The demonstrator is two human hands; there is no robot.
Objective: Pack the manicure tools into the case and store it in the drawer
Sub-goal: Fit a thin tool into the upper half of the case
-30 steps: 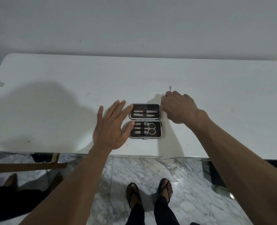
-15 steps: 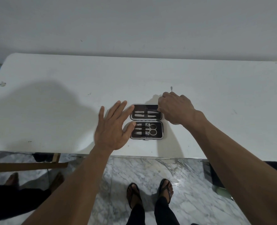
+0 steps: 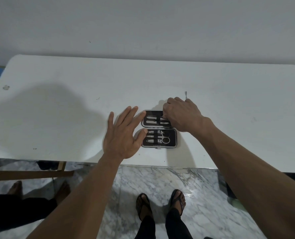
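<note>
A small black manicure case (image 3: 172, 145) lies open near the front edge of the white table (image 3: 57, 109). Its far half holds two slim metal tools, its near half clippers, scissors and more. My left hand (image 3: 124, 133) lies flat with spread fingers, its fingertips touching the case's left edge. My right hand (image 3: 181, 114) is curled over the right end of the far half, fingers closed on a thin metal tool (image 3: 186, 94) whose tip sticks up behind the knuckles. The tool's lower end is hidden by the hand.
The table's front edge runs just below the case, with marble floor (image 3: 160, 187) and my sandalled feet beneath. Another person's bare feet (image 3: 15, 187) stand at the lower left beside a wooden frame (image 3: 31, 173). A plain wall backs the table.
My right hand has slid left and toward the case, now covering the right end of its far half. My left hand stays put against the case's left edge.
</note>
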